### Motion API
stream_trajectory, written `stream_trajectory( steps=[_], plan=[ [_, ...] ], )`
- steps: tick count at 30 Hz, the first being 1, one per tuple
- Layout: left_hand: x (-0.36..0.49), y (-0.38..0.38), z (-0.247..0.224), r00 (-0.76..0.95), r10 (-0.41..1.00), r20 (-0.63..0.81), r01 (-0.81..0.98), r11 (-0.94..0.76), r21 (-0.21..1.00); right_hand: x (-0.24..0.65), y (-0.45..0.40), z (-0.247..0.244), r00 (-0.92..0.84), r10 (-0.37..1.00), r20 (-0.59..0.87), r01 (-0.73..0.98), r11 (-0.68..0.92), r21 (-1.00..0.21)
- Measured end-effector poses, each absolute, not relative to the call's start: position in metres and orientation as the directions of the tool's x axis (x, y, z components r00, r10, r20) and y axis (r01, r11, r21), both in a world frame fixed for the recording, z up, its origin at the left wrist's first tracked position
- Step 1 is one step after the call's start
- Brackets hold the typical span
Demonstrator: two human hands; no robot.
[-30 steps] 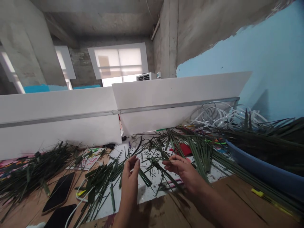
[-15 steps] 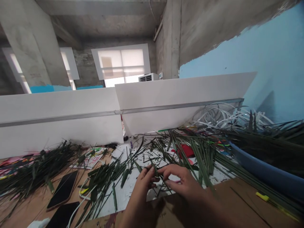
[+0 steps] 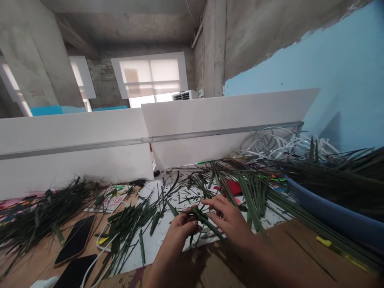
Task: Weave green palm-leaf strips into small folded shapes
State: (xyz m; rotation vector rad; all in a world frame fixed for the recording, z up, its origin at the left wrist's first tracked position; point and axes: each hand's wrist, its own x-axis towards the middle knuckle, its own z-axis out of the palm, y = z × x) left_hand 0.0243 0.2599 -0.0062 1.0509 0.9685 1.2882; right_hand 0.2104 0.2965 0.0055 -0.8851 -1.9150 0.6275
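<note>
My left hand (image 3: pixel 182 229) is closed around a small bundle of folded dark green leaf strips (image 3: pixel 207 222). Long ends of the bundle slant down to the right, in front of my right hand (image 3: pixel 229 218). The thumb and fingers of that hand are bent and apart, with the fingertips close beside the upper end of the strips. Whether they touch a thin strip there is hard to see. Below both hands lies brown cardboard (image 3: pixel 255 262), and behind them a white sheet (image 3: pixel 162 236) is strewn with leaf cuttings.
Leaf piles lie at left (image 3: pixel 57 204) and right (image 3: pixel 253 196). Two phones (image 3: pixel 76 238) and a white cable (image 3: pixel 91 266) are at lower left. A blue basin (image 3: pixel 324 204) full of leaves and a yellow tool (image 3: pixel 324 241) are at right. White panels (image 3: pixel 195 116) stand behind.
The leaf bundle has turned, so its strips now show slanting down to the right. My right hand has lifted slightly, its fingers straighter. The view has shifted a little.
</note>
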Motion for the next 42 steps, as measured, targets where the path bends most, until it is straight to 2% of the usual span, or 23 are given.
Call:
stream_trajectory(
  steps=[5, 13, 20, 24, 30, 42],
  plan=[
    [0.026, 0.261, -0.003, 0.072, 0.997, -0.039, -0.316, 0.059, 0.947, 0.210, 0.296, 0.004, -0.320, 0.760, 0.565, 0.450, 0.647, -0.616],
    [0.025, 0.269, -0.011, 0.031, 0.993, -0.111, -0.254, 0.115, 0.960, 0.211, 0.297, 0.002, -0.261, 0.725, 0.638, 0.413, 0.681, -0.605],
    [0.025, 0.268, -0.008, 0.007, 0.998, -0.066, -0.321, 0.065, 0.945, 0.211, 0.300, -0.007, -0.323, 0.679, 0.659, 0.522, 0.709, -0.474],
    [0.027, 0.268, -0.009, 0.021, 0.996, -0.092, -0.402, 0.093, 0.911, 0.210, 0.300, -0.008, -0.314, 0.717, 0.623, 0.474, 0.687, -0.551],
    [0.030, 0.273, -0.024, 0.089, 0.993, -0.074, -0.425, 0.105, 0.899, 0.206, 0.297, -0.003, -0.258, 0.799, 0.542, 0.371, 0.600, -0.708],
    [0.030, 0.276, -0.029, 0.077, 0.995, -0.065, -0.425, 0.091, 0.901, 0.199, 0.293, -0.006, -0.238, 0.867, 0.437, 0.245, 0.490, -0.837]
  ],
)
